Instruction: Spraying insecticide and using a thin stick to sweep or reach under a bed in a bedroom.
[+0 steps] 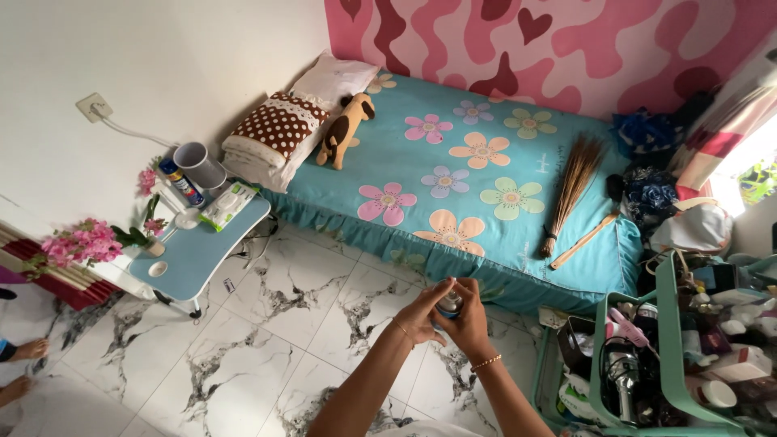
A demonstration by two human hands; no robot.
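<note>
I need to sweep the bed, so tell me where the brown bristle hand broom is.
In the head view, the brown bristle hand broom lies on the right side of the turquoise flowered bedspread, bristles toward the pink wall, beside a thin wooden stick.

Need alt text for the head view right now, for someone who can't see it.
Both hands, left hand and right hand, clasp a small spray bottle above a marble-patterned floor. Ahead lies a bed with a turquoise flowered sheet, bearing a straw broom and a toy dog.
</note>
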